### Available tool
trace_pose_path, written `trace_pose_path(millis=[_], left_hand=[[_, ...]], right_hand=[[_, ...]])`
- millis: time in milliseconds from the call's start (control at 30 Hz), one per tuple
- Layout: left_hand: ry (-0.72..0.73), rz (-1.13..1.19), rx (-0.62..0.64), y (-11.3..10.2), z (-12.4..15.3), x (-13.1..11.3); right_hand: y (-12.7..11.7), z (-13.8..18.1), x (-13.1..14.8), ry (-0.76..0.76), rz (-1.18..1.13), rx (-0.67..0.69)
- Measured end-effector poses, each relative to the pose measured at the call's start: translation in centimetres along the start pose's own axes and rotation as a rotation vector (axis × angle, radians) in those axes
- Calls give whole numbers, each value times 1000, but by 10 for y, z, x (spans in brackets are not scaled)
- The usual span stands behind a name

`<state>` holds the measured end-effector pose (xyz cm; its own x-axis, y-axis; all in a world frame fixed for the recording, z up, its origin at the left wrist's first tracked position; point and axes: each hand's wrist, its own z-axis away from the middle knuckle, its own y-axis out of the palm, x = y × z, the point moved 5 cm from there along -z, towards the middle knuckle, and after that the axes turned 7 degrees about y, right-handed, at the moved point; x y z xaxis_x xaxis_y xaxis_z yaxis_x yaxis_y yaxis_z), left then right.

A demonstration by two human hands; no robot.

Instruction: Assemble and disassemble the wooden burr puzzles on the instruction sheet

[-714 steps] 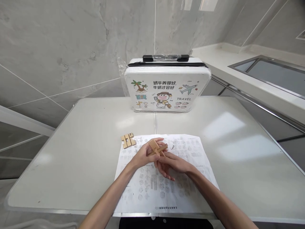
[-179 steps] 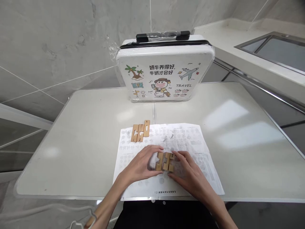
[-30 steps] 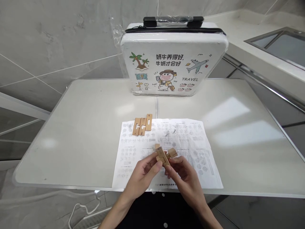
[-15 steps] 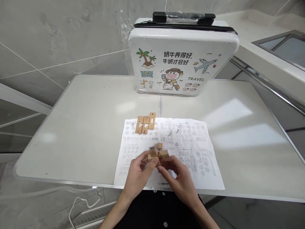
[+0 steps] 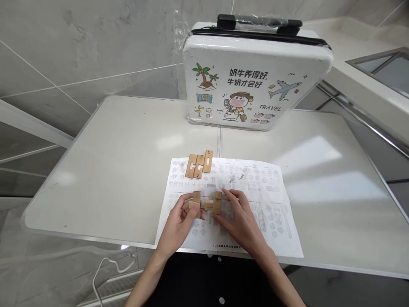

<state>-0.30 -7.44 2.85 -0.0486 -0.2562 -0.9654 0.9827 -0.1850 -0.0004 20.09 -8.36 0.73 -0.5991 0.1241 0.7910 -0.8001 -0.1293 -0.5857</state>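
Observation:
My left hand point(image 5: 178, 219) and my right hand point(image 5: 237, 217) together grip a small cluster of interlocked notched wooden puzzle pieces point(image 5: 206, 204), held low over a printed instruction sheet point(image 5: 255, 200). My left fingers pinch its left end, my right fingers close on its right end. Three more notched wooden pieces point(image 5: 199, 165) lie side by side, flat, at the sheet's top left corner, apart from both hands.
The sheet lies on a white table point(image 5: 111, 170), reaching its near edge. A white plastic-wrapped suitcase with cartoon print point(image 5: 255, 81) stands upright at the table's far side. A counter with a sink point(image 5: 380, 72) is at the right. A white cable point(image 5: 108, 273) lies on the floor at the lower left.
Both hands have lowered the cluster of wooden pieces towards the sheet and turned it so that it lies flatter. The three loose pieces have not moved; the camera has shifted.

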Motion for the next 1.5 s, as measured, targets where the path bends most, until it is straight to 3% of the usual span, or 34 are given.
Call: trace_pose_path(millis=[167,367,467,633,800,967,1300,1500], left_hand=[[32,-82,4,-2,3,-1],[-10,-100,111,4,8,-4],[30,-182,184,10,8,-12],[134,-306,296,21,7,-30],[89,-418,386,30,8,-34],[105,-324,473,38,11,-36],[277,-453,445,46,5,-42],[217,-372,341,39,4,-38]], right_hand=[[-9,-6,9,-3,-123,49],[-16,2,17,149,-497,419],[-14,9,21,214,-589,504],[-15,16,26,219,-632,504],[-19,20,24,247,-603,494],[-21,23,21,279,-664,533],[-22,23,18,238,-676,491],[-36,26,34,54,-444,376]])
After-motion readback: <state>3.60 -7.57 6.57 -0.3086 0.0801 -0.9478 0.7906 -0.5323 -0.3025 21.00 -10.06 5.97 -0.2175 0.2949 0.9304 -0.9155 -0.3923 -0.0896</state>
